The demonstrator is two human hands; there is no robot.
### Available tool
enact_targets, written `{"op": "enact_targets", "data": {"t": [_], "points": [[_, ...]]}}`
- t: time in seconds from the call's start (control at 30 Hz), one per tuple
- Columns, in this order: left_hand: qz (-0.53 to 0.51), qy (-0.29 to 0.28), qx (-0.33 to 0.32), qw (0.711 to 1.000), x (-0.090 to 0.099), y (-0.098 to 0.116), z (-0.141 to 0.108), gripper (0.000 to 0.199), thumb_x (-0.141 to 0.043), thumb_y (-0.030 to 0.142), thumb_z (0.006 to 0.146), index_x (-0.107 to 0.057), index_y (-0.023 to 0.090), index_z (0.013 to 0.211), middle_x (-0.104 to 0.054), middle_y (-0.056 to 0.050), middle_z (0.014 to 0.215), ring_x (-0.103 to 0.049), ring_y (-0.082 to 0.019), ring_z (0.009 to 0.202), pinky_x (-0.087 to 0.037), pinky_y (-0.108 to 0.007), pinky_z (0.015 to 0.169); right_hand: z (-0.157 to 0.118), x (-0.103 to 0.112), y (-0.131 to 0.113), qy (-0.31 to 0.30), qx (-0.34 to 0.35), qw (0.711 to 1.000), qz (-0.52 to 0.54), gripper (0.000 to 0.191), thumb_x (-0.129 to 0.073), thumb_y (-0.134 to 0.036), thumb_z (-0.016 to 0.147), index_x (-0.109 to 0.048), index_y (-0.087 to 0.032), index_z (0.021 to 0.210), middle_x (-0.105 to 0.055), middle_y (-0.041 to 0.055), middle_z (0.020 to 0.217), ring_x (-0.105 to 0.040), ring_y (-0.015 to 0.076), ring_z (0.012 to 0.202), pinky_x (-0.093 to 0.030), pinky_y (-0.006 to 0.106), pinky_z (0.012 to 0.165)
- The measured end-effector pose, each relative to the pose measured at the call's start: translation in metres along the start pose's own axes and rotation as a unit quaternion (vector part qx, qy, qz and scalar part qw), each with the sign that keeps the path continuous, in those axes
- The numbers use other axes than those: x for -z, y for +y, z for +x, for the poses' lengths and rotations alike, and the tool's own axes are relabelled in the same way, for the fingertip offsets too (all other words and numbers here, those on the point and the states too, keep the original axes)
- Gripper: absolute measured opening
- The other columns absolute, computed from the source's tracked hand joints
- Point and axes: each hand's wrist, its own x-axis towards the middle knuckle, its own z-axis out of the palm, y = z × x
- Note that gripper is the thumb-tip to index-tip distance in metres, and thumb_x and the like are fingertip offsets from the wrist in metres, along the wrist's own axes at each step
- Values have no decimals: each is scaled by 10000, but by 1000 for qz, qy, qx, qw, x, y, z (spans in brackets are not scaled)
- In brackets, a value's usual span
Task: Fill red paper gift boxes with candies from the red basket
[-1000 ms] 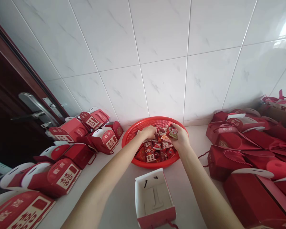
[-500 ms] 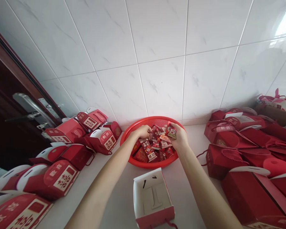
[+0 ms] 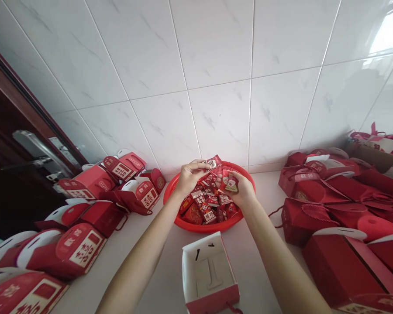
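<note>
A red plastic basket (image 3: 212, 227) by the tiled wall holds many small wrapped candies (image 3: 205, 205), mostly in red wrappers. Over its left back part, my left hand (image 3: 190, 175) pinches a red candy packet (image 3: 213, 163) with a pale label. My right hand (image 3: 243, 190), above the basket's right side, grips a red and green candy packet (image 3: 229, 183); whether more lies behind it in the palm is hidden. In front of the basket, between my forearms, stands an open red gift box (image 3: 212, 274), its white inside facing up.
Closed red gift boxes (image 3: 85, 248) stand in rows on the left. More red boxes (image 3: 343, 266) crowd the right, with a cardboard carton (image 3: 368, 152) behind them. A dark door with a metal handle (image 3: 36, 144) is at far left.
My left hand has risen out of the candies with a packet between its fingers. My right hand has shifted slightly left and lower, still with its packet.
</note>
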Motion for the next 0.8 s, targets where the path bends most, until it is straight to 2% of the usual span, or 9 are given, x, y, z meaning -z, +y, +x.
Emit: {"op": "enact_targets", "data": {"t": [0.1, 0.2, 0.37, 0.5, 0.57, 0.7, 0.8], "points": [[18, 14, -45, 999, -6, 4, -8, 111, -766, 265, 728, -827, 235, 817, -744, -59, 1030, -676, -214, 1033, -518, -335, 953, -3, -2, 1, -17, 5, 1000, -11, 206, -653, -269, 882, -654, -165, 704, -706, 58, 625, -662, 159, 559, -591, 275, 565], [50, -3, -65, 997, -10, 2, -10, 154, -704, 188, 752, -830, 242, 822, -745, -55, 1000, -687, -194, 959, -534, -311, 883, -5, -1, 1, -31, 42, 998, -42, 192, -796, -290, 771, -669, -167, 696, -683, 17, 602, -636, 136, 547, -572, 242, 523], [51, -84, -34, 995, -12, 0, -12, 226, -666, 134, 708, -827, 229, 835, -746, -59, 1017, -690, -205, 959, -536, -309, 853, -6, 1, 3, -32, 66, 995, -71, 285, -904, -157, 535, -688, -158, 722, -710, 1, 643, -628, 131, 510, -526, 229, 449], [19, -135, 6, 991, -11, 4, -16, 204, -687, 167, 678, -821, 208, 827, -753, -69, 1045, -691, -231, 987, -542, -328, 852, -4, 3, 5, -29, 90, 994, -63, 328, -895, -139, 491, -670, -170, 727, -714, 1, 637, -617, 142, 483, -496, 239, 407], [10, -115, 39, 993, -7, 4, -15, 195, -697, 219, 661, -809, 203, 820, -756, -68, 1087, -689, -244, 1006, -545, -345, 872, -3, 3, 6, -28, 98, 993, -53, 309, -883, -144, 499, -669, -170, 720, -718, 8, 638, -624, 153, 492, -518, 257, 427], [57, -7, 100, 993, 11, -11, 2, 204, -611, 304, 751, -768, 206, 839, -759, -53, 1092, -672, -231, 1057, -517, -367, 975, -2, 2, 3, 1, 108, 994, -26, 264, -854, -129, 511, -663, -175, 688, -725, 10, 642, -668, 179, 552, -558, 278, 477], [121, -24, 150, 981, 24, -32, 23, 95, -680, 259, 762, -745, 194, 786, -755, -54, 918, -675, -242, 992, -516, -386, 977, -1, 2, 1, 19, 103, 994, -5, 233, -829, -126, 525, -655, -181, 671, -726, 4, 637, -676, 181, 564, -574, 283, 496]]}}
